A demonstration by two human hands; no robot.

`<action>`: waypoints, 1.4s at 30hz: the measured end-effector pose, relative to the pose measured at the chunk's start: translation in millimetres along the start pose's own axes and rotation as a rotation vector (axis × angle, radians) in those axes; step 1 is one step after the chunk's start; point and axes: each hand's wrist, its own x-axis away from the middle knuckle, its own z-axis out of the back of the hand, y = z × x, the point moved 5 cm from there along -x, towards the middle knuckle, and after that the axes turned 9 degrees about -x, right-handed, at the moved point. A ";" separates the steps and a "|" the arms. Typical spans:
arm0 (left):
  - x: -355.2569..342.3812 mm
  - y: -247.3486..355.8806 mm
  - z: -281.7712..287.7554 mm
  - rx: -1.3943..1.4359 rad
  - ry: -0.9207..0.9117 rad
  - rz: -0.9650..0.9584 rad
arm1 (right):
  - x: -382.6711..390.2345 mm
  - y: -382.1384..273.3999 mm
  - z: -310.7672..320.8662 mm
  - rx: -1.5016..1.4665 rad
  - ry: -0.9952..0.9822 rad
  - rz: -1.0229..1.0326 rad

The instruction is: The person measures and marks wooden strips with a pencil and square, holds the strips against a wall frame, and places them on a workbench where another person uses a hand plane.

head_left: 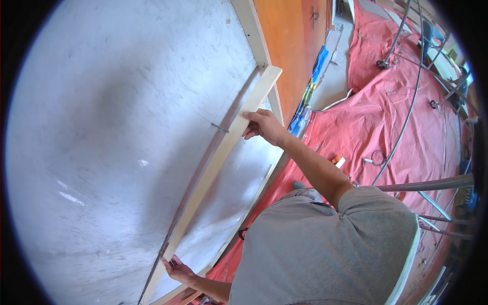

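A long pale wooden batten (208, 183) runs diagonally over a scuffed whitish panel (101, 152). My right hand (263, 127) grips the batten in its upper part, thumb on the face and fingers curled beside it. My left hand (178, 270) holds the batten near its lower end, fingers curled at its edge. A thin metal nail or pin (219, 127) crosses the batten's left edge just left of my right hand. A dark strip runs along the panel beside the batten. The panel has a pale wooden frame (249, 35) along its edge.
An orange wooden board (290, 46) stands beside the frame. A red sheet (386, 117) covers the floor at the right, with metal tubes on casters (384, 64), loose cables and a small orange-and-white object (338, 161). A grey strip with blue wrapping (317, 63) lies along the board.
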 end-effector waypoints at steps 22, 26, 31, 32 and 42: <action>-3.0 0.5 -18.2 0.029 -0.036 -0.082 | 1.0 -17.5 -2.3 0.031 -0.041 -0.012; -16.7 -12.3 -35.6 0.102 0.012 -0.108 | -7.7 -22.6 7.8 0.040 -0.012 -0.022; -30.6 -19.1 28.8 -0.014 0.117 -0.108 | -27.9 21.1 1.2 0.103 -0.084 -0.094; -25.8 -16.4 36.2 -0.200 0.181 -0.156 | -23.0 15.7 -5.3 0.092 -0.037 -0.058; 3.0 -5.1 -33.6 0.103 0.401 -0.032 | -33.5 24.9 63.7 -0.005 -0.046 -0.080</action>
